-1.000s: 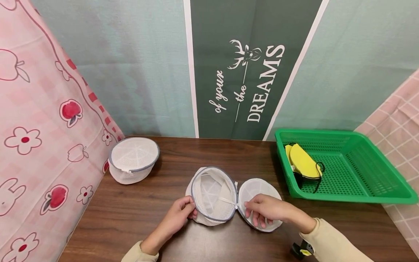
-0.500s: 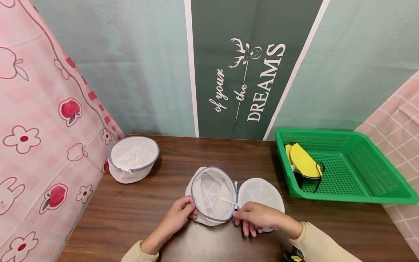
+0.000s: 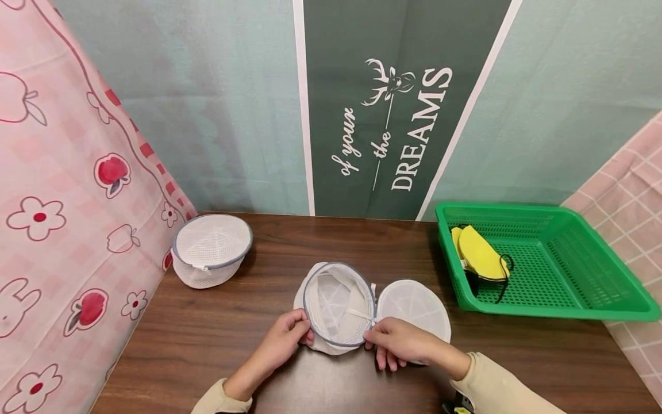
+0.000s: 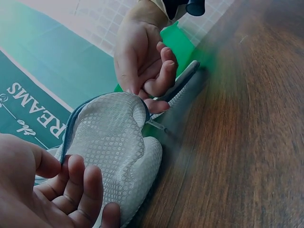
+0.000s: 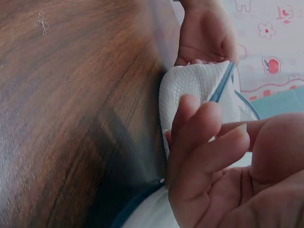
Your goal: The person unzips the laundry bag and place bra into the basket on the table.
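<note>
A white mesh laundry bag [image 3: 323, 345] with a grey-blue zip rim stands unzipped in the middle of the table. Its round lid [image 3: 416, 302] lies folded out to the right, joined at the rim. My left hand [image 3: 283, 338] pinches the rim on the left side between thumb and fingers. At the rim's right side, by the hinge and zip end, my right hand [image 3: 405, 342] pinches the edge with thumb and forefinger; its other fingers curl loosely below. It covers the lid's near part. In the left wrist view, the bag's mesh side [image 4: 109, 137] bulges between both hands.
Another white mesh bag [image 3: 212, 247], zipped up, stands at the back left by the pink curtain [image 3: 77, 230]. At the right back sits a green basket [image 3: 548, 310] holding yellow and black folded items [image 3: 481, 253]. The wooden table [image 3: 207, 333] meets a green backdrop.
My right hand has moved left from over the lid to the bag's rim and now pinches it there. The left hand keeps its hold in the same place.
</note>
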Motion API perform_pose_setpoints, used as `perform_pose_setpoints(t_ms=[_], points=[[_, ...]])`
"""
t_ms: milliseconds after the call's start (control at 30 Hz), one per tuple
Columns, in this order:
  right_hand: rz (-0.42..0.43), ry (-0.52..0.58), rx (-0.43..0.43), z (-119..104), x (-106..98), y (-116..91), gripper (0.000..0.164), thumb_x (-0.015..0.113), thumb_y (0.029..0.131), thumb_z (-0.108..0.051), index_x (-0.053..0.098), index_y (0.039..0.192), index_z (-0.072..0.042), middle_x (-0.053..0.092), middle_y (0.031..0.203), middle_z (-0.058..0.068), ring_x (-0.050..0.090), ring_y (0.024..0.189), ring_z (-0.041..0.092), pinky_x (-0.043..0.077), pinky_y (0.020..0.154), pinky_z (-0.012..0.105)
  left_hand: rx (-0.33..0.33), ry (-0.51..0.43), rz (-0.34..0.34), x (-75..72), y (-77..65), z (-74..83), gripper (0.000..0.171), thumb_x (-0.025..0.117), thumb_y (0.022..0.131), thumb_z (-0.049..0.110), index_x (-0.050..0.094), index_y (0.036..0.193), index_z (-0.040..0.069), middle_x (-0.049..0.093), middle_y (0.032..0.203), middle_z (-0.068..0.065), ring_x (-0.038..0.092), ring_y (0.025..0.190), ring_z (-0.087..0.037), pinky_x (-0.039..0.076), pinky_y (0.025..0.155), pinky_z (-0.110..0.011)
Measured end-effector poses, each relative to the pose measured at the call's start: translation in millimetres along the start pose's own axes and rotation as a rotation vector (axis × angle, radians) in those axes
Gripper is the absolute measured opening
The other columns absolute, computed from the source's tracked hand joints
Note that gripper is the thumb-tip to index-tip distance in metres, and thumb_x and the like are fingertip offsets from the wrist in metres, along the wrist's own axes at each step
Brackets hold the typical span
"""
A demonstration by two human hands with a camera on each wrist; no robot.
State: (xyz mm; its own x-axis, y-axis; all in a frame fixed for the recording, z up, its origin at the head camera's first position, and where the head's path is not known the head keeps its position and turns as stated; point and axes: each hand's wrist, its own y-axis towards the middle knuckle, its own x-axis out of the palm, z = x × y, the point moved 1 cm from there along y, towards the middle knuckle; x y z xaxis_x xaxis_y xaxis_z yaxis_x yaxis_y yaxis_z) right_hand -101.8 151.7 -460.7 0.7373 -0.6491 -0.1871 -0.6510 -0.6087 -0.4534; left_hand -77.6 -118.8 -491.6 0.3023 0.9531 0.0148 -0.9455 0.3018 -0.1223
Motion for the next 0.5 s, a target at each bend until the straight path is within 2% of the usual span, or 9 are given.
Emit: perform_pose_setpoints(t_ms=[233,500], points=[[0.036,-0.004,0.016,2.4,5.7,1.5,0.025,0.047,0.107,-0.018,0.058,0.094,0.001,0.063,0.059,0.005,0.049,0.039,0.004,0.035,0.037,0.015,0.001,0.012,0.0,1.4,0.1,0.7,0.022,0.049,0.099,0.0,0.047,0.084,-0.016,0.058,0.078,-0.003,0.059,0.07,-0.008,0.053,0.07,-0.023],[0.071,-0.022,0.007,3.5,8.9,2.0,0.029,0.05,0.106,-0.017,0.056,0.083,0.0,0.064,0.059,0.004,0.047,0.039,0.002,0.034,0.037,0.014,-0.015,0.019,0.005,3.2,0.8,-0.1,0.021,0.049,0.098,-0.001,0.048,0.084,-0.016,0.057,0.077,-0.004,0.059,0.069,-0.009,0.052,0.07,-0.023]])
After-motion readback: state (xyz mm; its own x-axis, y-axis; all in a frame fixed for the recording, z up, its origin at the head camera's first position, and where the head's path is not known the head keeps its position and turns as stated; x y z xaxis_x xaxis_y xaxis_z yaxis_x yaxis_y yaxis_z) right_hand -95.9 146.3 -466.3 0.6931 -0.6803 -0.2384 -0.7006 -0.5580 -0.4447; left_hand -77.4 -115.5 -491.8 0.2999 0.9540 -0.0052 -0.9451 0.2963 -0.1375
